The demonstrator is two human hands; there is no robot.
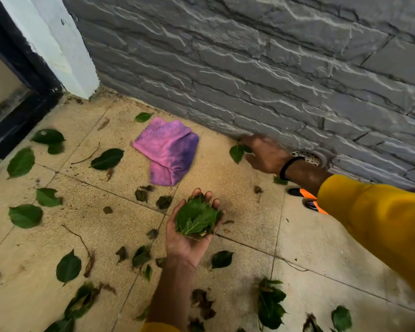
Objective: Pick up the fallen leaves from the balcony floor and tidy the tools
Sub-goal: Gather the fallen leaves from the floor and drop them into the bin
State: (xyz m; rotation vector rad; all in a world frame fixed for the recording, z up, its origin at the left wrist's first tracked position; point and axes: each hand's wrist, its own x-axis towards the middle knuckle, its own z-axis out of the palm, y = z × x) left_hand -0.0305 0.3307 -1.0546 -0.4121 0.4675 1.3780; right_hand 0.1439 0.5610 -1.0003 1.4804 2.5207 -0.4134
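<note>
Partly blurred, the right hand [265,154] pinches a leaf [237,152].

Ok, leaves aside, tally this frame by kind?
Folded pink-purple cloth: 1
Orange-and-black handled tool, partly hidden: 1
White perforated drain cover: 1
Hands: 2, left hand cupping green leaf bunch, right hand pinching single green leaf
Total: 5

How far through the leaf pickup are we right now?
Early. Done: a small bunch of leaves sits cupped in the left hand. In hand: the right hand pinches a leaf by the wall. Left: many leaves across the floor, plus the purple cloth and orange-handled tool.
</note>
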